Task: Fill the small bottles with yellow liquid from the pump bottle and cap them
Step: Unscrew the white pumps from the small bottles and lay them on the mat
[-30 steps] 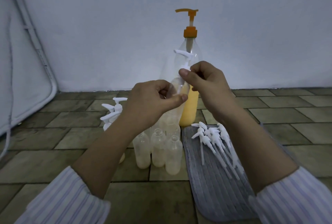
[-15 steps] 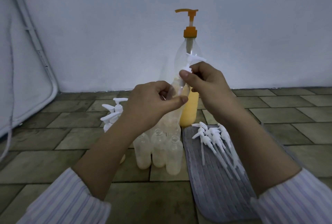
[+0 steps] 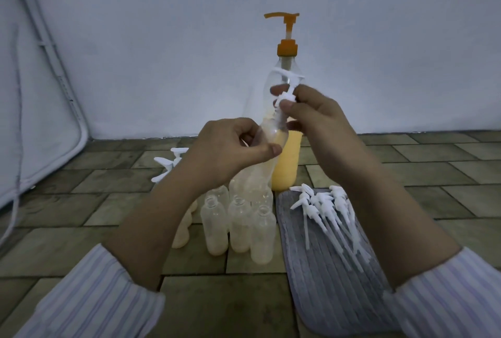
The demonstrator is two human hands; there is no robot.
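You wore a white shirt with thin purple stripes, its left sleeve (image 3: 92, 302) and right sleeve (image 3: 450, 297) ending in cuffs above your bare forearms and hands.

Just one head-mounted wide-angle cam, looking forward and down at the tiled floor (image 3: 81, 218), close over the hands, white wall (image 3: 189, 39) at the far end.

The left hand (image 3: 230, 148) hides most of the held bottle (image 3: 272, 134); its wrist covers capped bottles (image 3: 169, 167) left of the pump bottle (image 3: 286, 158); both sleeves (image 3: 89, 299) are cut off below.
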